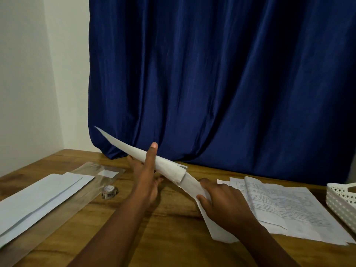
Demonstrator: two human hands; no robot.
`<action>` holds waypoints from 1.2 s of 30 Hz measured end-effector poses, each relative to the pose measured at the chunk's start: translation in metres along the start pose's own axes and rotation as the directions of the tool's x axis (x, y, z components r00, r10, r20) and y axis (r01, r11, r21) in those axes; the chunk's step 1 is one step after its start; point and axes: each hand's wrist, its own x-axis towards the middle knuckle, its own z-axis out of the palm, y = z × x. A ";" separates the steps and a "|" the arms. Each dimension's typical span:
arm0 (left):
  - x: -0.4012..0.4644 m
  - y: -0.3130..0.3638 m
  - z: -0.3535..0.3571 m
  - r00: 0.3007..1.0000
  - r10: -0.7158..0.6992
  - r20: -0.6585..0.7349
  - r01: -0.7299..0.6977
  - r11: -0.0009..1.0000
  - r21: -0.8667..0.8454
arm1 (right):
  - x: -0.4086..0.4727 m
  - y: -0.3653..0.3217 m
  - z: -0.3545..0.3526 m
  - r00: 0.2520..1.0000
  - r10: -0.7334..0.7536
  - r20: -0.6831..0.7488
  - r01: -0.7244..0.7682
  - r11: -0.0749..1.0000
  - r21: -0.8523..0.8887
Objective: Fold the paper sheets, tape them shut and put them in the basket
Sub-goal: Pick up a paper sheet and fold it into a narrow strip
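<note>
Head view: I see my left hand (pixel 146 170) and right hand (pixel 221 205) both gripping a folded paper (pixel 169 170) above the desk (pixel 173 247) middle; basket (pixel 341 201) at right edge.

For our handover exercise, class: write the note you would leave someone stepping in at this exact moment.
Left hand grips the upper part of the folded paper, held above the table. Right hand grips its lower end. Tape roll sits on the table to the left, untouched. Printed sheets wait on the right, beside the white basket. Left: tape this one shut, put it in the basket, then the remaining sheets.
</note>
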 end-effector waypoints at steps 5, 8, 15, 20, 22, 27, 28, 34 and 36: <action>-0.011 -0.016 0.007 0.992 0.065 0.108 -0.086 0.975 0.203 | 0.001 0.000 0.003 1.000 -0.008 -0.019 0.007 1.000 -0.004; -0.015 -0.028 0.010 0.994 0.045 0.096 -0.069 0.962 0.266 | 0.001 0.000 0.006 0.998 0.047 -0.030 -0.045 0.998 0.054; -0.005 -0.033 0.003 0.994 -0.068 -0.089 0.087 0.969 0.230 | 0.001 0.011 0.001 0.963 0.133 0.236 -0.169 0.976 0.140; 0.001 -0.027 -0.003 0.977 -0.115 -0.178 0.153 0.964 0.218 | 0.001 0.021 -0.001 0.934 0.119 0.337 -0.159 0.983 0.092; 0.002 -0.025 -0.004 0.972 -0.135 -0.190 0.173 0.964 0.202 | 0.004 0.026 -0.001 0.947 0.144 0.287 -0.184 0.976 0.117; -0.002 -0.023 -0.003 0.958 -0.229 -0.170 0.248 0.963 0.100 | 0.009 0.025 0.006 0.961 0.276 0.035 -0.272 0.906 0.324; -0.003 -0.023 -0.002 0.952 -0.259 -0.162 0.274 0.959 0.079 | 0.010 0.024 0.009 0.954 0.298 0.007 -0.279 0.884 0.375; -0.002 -0.024 0.000 0.900 -0.415 -0.133 0.416 0.909 -0.016 | 0.012 0.014 0.020 0.927 0.368 -0.069 -0.224 0.693 0.685; -0.003 -0.024 0.000 0.889 -0.446 -0.108 0.444 0.895 -0.043 | 0.011 0.009 0.016 0.931 0.354 -0.083 -0.176 0.638 0.750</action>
